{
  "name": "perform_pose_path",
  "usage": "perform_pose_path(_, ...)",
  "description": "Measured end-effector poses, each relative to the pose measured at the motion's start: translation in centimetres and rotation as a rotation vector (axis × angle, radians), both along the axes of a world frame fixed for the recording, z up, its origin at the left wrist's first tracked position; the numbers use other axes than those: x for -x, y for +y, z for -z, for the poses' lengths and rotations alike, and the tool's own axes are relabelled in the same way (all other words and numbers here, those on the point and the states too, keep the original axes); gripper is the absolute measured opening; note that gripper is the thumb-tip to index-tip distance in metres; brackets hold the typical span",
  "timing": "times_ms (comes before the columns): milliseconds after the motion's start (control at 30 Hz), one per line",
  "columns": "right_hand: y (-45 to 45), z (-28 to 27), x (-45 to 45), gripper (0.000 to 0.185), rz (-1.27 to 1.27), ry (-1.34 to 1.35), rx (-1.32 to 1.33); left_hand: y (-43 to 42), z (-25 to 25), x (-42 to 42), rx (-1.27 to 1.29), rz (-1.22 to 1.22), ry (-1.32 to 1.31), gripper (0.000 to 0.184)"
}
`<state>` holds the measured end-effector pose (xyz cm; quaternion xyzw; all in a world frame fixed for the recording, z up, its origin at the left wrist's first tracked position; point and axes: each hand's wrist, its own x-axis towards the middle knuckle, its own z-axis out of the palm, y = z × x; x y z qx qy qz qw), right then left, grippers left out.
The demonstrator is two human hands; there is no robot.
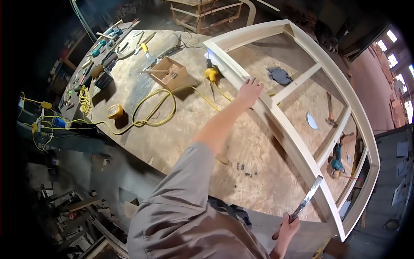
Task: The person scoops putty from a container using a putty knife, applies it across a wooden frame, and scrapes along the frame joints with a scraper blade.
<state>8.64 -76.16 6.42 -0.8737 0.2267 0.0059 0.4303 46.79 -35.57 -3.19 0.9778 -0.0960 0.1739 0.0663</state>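
Note:
A pale wooden frame [297, 144] with several crosspieces stands on the plywood worktable [254, 190]. My left hand [251, 92] rests on the top edge of its near long rail, the fingers bent over the wood. Lower right, my right hand [286, 227] is closed around the handle of a long metal-bladed tool [307, 199]. The tool's blade slants up to the right, and its far end meets or overlaps the near rail; contact is unclear.
Left of the frame are an open wooden box [170, 74], a yellow cord [173, 108] and a yellow tape measure [115, 111]. Beyond the near rail lie a hammer [330, 110], a teal power tool [337, 159] and a dark cloth [279, 75].

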Motion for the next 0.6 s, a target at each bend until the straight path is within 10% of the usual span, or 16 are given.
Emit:
perform_pose_path(267, 13.3, 2.4, -22.0, 0.088, -0.467, -0.049, 0.447, 9.4, 5.9, 4.4, 0.271, 0.122, -0.083, 0.046)
perform_pose_path(400, 19.0, 7.4, -32.2, 0.063, -0.663, -0.191, 0.596, 16.4, 9.3, 3.7, -0.099, 0.059, 0.08, 0.045)
perform_pose_path(600, 21.2, 8.5, -39.0, 0.035, -0.635, -0.033, 0.728, 20.5, 7.6, 0.7, 0.067, 0.166, 0.327, 0.066)
